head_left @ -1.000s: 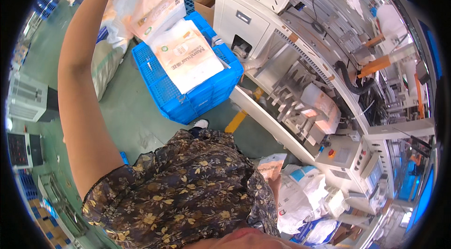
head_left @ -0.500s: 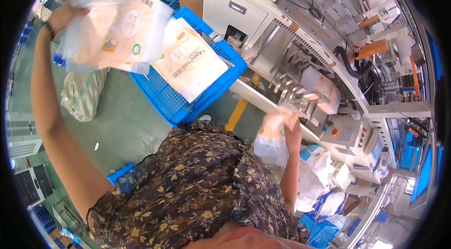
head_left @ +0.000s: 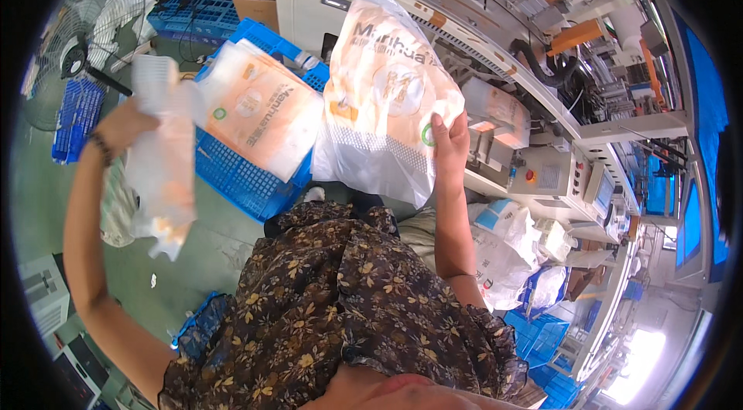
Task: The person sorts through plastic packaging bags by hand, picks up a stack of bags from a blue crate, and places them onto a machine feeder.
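Observation:
My right hand grips the lower right side of a large orange and white plastic bag, holding it up with its printed face toward me. In my left hand is another plastic bag, blurred and seen narrow, hanging at the left. Between and beyond my hands, a stack of similar printed bags lies on a blue crate. The bag in my right hand overlaps the crate's right end. Both hands are closed, though motion smears the left one's fingers.
A packing machine with metal rails runs along the right; more printed bags sit in it. Its control box has a red button. White sacks lie at the lower right. A wire fan stands at the far left.
My right hand has lifted its bag up and left, away from the machine's side. My left hand has moved lower, and its bag has swung from broadside to narrow. The view has shifted.

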The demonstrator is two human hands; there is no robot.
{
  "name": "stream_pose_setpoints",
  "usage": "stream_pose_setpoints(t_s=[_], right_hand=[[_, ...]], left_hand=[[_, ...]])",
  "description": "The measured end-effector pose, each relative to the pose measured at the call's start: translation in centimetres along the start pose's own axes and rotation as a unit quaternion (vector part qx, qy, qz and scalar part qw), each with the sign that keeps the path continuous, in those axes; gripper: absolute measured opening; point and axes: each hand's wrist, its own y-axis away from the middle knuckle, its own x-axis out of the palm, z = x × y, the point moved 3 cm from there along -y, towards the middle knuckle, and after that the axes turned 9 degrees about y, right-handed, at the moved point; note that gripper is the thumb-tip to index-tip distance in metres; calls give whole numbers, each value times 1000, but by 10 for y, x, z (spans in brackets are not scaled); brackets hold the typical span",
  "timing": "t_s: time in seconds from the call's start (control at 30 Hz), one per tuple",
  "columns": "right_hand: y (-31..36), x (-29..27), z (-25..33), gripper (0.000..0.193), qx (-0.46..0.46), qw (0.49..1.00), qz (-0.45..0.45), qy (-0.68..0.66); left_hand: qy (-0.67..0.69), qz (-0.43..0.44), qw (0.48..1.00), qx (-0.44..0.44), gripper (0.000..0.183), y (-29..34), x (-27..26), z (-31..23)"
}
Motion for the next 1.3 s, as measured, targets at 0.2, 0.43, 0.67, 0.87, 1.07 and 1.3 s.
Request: stream_pose_setpoints(t_s=[0.2, 0.43, 0.67, 0.87, 1.07, 1.3], right_hand=[[-33, -30, -27, 30, 89, 988, -2, -128], [-48, -52, -31, 27, 136, 978, -9, -160], [-64, -77, -43, 27, 142, 968, -28, -203], [-80, -40, -67, 26, 169, 943, -23, -285], [-60, -9, -78, 29, 168, 943, -90, -273], [-12, 31, -99, 37, 246, 926, -68, -279]], left_hand=[[-127, 78, 986, -75, 27, -220, 131, 90], [-6, 75, 964, -254, 48, -303, 275, 53], [107, 175, 932, -298, 114, -276, 298, -23], [211, 121, 963, -119, 84, -205, 244, -34], [470, 126, 862, 141, 44, -71, 319, -112], [544, -41, 829, 124, 49, -81, 322, -67]])
